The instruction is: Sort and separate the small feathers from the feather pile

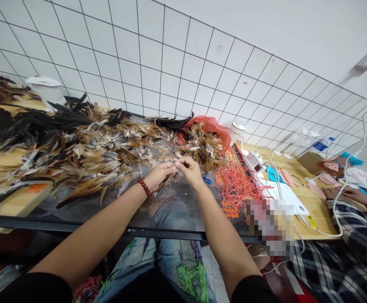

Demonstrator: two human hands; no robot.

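Note:
My left hand (161,174), with a red bead bracelet at the wrist, is closed in a pinch over the dark glossy tabletop. Brown feathers (165,182) stick out below its fingers. Fingertip to fingertip with it, my right hand (190,171) is also pinched; what lies between its fingers is too small to make out. A wide heap of brown feathers (101,158) spreads left of and behind my hands, with black feathers (33,126) at its far left. Another brown feather bunch (204,147) lies just beyond my right hand, against a red plastic bag (213,126).
Red-orange strings (238,181) lie tangled to the right, near a small blue object (206,180). Farther right are a white board (284,195), white cables (338,198) and a co-worker's plaid sleeve (347,219). A wire grid (164,54) stands behind the table.

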